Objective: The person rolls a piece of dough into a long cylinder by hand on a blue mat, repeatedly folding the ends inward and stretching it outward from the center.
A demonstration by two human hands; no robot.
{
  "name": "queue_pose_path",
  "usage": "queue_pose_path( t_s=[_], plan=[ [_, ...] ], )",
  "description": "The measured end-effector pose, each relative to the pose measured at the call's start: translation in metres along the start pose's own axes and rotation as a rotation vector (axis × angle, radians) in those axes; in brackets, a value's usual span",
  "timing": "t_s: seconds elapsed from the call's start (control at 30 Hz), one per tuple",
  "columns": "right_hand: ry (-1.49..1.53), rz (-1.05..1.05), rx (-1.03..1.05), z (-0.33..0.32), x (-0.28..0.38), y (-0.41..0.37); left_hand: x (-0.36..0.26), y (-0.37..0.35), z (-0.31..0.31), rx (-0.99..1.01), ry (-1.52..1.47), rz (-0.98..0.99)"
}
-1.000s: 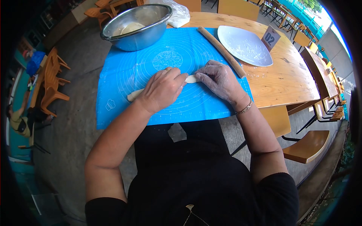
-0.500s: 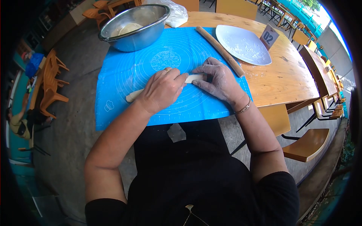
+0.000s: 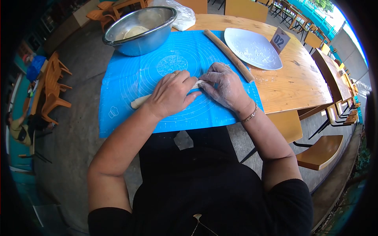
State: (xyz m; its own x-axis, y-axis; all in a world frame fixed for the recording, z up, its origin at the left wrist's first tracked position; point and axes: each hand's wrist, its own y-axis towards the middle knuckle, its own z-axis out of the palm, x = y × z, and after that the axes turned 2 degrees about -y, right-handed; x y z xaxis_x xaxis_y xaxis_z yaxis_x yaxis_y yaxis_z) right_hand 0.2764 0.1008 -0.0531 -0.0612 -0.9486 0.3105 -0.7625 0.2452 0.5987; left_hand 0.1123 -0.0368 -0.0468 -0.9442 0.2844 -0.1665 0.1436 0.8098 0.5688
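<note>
A pale roll of dough (image 3: 139,102) lies on the blue silicone mat (image 3: 130,80); its left end shows, while its middle is hidden under my left hand (image 3: 172,93). That hand is closed over the roll with bent fingers, thumb pointing right. My right hand (image 3: 224,86), white with flour, pinches the dough's right end between thumb and fingers. Both hands nearly meet near the centre of the mat. Beyond my right hand, a wooden rolling pin (image 3: 229,55) lies slanted across the mat's right side.
At the back left stands a metal bowl (image 3: 143,45) with dough (image 3: 136,31) inside. A clear plastic bag (image 3: 183,17) is beside it. To the right, a white floury plate (image 3: 252,47) and a number card (image 3: 280,40) sit on the wooden table (image 3: 299,82).
My right hand has moved slightly left, and its fingers have closed on the dough's right end, covering more of it. My left thumb now sticks out to the right.
</note>
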Motion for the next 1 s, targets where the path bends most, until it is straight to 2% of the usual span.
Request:
queue_pose_path(
  t_s=[0.33,0.47,0.53,0.73,0.83,1.0],
  plan=[
    [0.114,-0.05,-0.067,-0.003,0.0024,0.0006,0.0056,-0.0014,0.0059,-0.053,-0.018,0.037],
    [0.133,-0.059,-0.014,-0.0042,0.0014,0.0,0.0041,-0.0025,0.0032,-0.039,0.026,0.043],
    [0.118,-0.026,0.053,-0.0066,0.0026,-0.0005,0.0047,-0.0032,0.005,-0.05,0.036,0.067],
    [0.223,0.05,0.084,-0.0083,-0.001,-0.0011,0.0014,-0.0048,0.0008,-0.042,0.0,0.108],
    [0.172,0.102,0.124,-0.0076,-0.0015,-0.0001,0.0012,-0.0061,0.0019,-0.041,-0.009,0.114],
    [0.136,0.11,0.096,-0.0065,0.0013,0.0015,0.0007,-0.0048,0.0011,-0.044,-0.032,0.081]
  ],
)
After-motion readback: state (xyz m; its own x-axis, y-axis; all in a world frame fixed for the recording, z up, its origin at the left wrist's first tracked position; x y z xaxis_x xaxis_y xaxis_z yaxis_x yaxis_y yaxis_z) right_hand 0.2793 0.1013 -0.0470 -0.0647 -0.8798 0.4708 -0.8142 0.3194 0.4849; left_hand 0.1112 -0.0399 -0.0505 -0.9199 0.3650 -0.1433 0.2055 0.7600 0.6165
